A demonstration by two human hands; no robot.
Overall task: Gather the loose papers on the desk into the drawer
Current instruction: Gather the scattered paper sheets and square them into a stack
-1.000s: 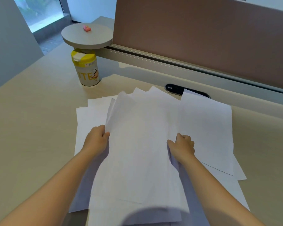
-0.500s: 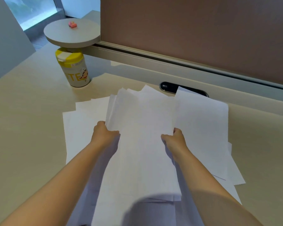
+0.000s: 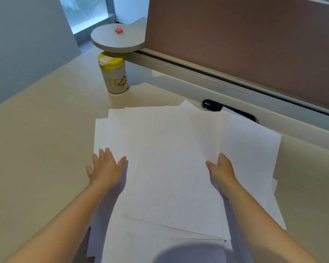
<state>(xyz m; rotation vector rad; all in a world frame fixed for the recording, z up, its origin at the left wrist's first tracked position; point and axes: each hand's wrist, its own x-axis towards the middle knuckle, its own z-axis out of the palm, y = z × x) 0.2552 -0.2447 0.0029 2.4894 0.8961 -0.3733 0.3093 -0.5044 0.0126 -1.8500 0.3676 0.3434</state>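
Note:
Several loose white papers [image 3: 171,168] lie overlapping in a rough pile on the beige desk [image 3: 36,149], with more sheets fanning out to the right [image 3: 254,149]. My left hand [image 3: 105,168] rests flat at the pile's left edge, fingers spread, holding nothing. At the right edge of the top sheets is my right hand [image 3: 221,168]. Its thumb lies on top and its fingers are tucked along and under that edge, gripping it. No drawer is in view.
A yellow-lidded canister [image 3: 114,74] stands at the back left under a round grey shelf [image 3: 118,39] that carries a small pink item [image 3: 119,29]. A brown partition [image 3: 245,44] runs along the back. A black cable port [image 3: 213,105] sits behind the papers.
The raised bundle that both hands gripped now lies flat on the pile. My left hand has let go and spread open at the left edge. My right hand stays at the right edge.

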